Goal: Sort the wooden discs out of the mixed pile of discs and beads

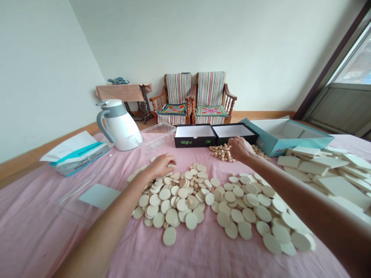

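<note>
Discs (pixel 172 217) of pale wood are heaped in two piles before the green-lettered box (pixel 195 142); small bits (pixel 190 190) are left mixed into the left pile. Knobs (pixel 222 152) are gathered at the box's right corner, under the curled right hand (pixel 240 148). The left hand (pixel 162 165) is half-curled before the box; whether anything is pinched cannot be told.

There are two hands (pixel 162 165), two black boxes (pixel 194 141), one blue box (pixel 292 144), one jug (pixel 123 129), one bag (pixel 78 154) and two chairs (pixel 178 90). Two heaps of round pieces (pixel 182 204), one heap of flat four-sided pieces (pixel 342 185), and little knobs (pixel 223 153), too many to count.
</note>
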A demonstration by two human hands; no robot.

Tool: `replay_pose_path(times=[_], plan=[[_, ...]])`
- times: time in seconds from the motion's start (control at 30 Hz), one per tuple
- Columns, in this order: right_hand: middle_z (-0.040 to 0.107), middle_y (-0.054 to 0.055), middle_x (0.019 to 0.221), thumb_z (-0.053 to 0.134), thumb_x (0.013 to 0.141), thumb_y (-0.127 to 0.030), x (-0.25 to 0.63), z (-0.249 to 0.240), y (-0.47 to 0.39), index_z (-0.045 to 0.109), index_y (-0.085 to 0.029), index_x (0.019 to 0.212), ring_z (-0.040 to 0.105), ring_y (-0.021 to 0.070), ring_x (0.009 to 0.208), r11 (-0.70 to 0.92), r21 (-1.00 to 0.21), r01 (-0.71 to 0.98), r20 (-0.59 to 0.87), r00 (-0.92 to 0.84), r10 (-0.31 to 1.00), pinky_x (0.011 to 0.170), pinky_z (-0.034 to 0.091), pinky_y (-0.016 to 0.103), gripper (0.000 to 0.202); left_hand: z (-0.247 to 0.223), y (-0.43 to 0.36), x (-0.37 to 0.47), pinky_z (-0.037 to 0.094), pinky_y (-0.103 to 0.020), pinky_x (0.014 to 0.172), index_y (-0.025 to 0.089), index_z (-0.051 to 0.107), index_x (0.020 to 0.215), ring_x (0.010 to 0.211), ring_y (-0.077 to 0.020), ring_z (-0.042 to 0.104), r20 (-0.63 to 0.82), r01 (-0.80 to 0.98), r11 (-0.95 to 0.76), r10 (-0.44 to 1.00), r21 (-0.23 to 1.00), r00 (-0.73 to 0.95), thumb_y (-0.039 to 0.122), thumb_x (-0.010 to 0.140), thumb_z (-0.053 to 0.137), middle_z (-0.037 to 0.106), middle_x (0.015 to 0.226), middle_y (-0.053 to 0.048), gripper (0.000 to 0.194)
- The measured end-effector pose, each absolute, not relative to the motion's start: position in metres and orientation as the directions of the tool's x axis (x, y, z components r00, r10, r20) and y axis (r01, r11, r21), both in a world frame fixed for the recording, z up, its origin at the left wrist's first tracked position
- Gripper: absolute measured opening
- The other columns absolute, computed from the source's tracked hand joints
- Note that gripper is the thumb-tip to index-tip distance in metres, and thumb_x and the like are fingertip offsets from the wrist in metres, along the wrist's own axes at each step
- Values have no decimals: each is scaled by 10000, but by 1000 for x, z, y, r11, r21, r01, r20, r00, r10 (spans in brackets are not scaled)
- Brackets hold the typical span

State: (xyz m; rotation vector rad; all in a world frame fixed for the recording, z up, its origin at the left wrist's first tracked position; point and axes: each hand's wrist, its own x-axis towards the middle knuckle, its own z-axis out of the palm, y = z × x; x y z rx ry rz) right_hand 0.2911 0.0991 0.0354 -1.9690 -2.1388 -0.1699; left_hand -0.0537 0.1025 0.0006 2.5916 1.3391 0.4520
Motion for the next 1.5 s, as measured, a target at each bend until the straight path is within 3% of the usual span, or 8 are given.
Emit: replay_pose_path(times=[0.1, 0.27, 0.4, 0.67, 1.0, 1.2, 1.3, 1.5], plan=[[635, 148, 916, 452, 792, -95, 283, 40, 95, 678, -124, 887, 586, 233, 913, 154, -69, 986, 241, -133, 961, 733, 405, 280, 247, 1, 103, -54, 467, -240, 731, 176, 666, 826, 792, -165, 611, 168, 759, -579, 814, 296, 556, 166, 687, 608, 644, 857, -31, 151], [683, 42, 976, 503, 821, -139, 209, 33, 83, 691, -221, 988, 614, 142, 876, 480, -123, 869, 143, -463, 875, 746, 415, 205, 264, 2, 100, -53, 457, -237, 728, 176, 660, 839, 785, -159, 602, 158, 776, -569, 822, 272, 547, 118, 671, 611, 635, 860, -26, 185], [686, 55, 993, 571, 773, -118, 167, 23, 79, 706, -225, 989, 605, 177, 947, 611, -112, 784, 88, -604, 792, 782, 419, 230, 276, 3, 98, -51, 450, -242, 730, 183, 661, 845, 788, -162, 597, 156, 790, -559, 829, 252, 537, 125, 680, 628, 630, 859, -24, 178], [663, 83, 965, 546, 756, -120, 172, 19, 83, 671, -177, 954, 596, 177, 891, 562, -68, 824, 116, -553, 825, 759, 408, 237, 241, 4, 96, -50, 455, -249, 749, 189, 660, 849, 814, -170, 597, 160, 800, -553, 833, 231, 529, 148, 689, 631, 631, 877, -25, 167], [616, 133, 891, 443, 799, -115, 272, 41, 74, 644, -129, 868, 573, 213, 857, 214, -32, 976, 251, -199, 947, 728, 388, 281, 213, 3, 99, -53, 465, -271, 776, 184, 657, 869, 830, -180, 606, 180, 782, -573, 820, 246, 544, 174, 705, 591, 635, 900, -40, 177], [651, 73, 909, 570, 724, -134, 257, 24, 28, 646, -147, 950, 589, 159, 805, 486, -332, 808, 96, -484, 870, 723, 422, 237, 239, 31, 70, -24, 396, -344, 950, 211, 656, 958, 1039, -216, 554, 300, 634, -716, 698, 290, 651, 296, 780, 640, 641, 1054, -50, 198], [641, 80, 912, 602, 690, -142, 246, 9, 16, 650, -147, 957, 583, 167, 819, 544, -366, 755, 92, -552, 829, 743, 422, 251, 272, 47, 33, 10, 411, -299, 909, 219, 643, 989, 980, -182, 566, 193, 439, -837, 514, 327, 836, 349, 795, 654, 637, 1025, -34, 233], [611, 72, 824, 575, 671, -130, 246, 5, 12, 630, -130, 850, 562, 164, 767, 522, -360, 773, 180, -491, 852, 696, 410, 250, 187, 46, -16, 53, 435, -330, 824, 171, 602, 866, 930, -221, 536, 74, 403, -911, 409, 83, 909, 269, 777, 660, 594, 935, -79, 145]])
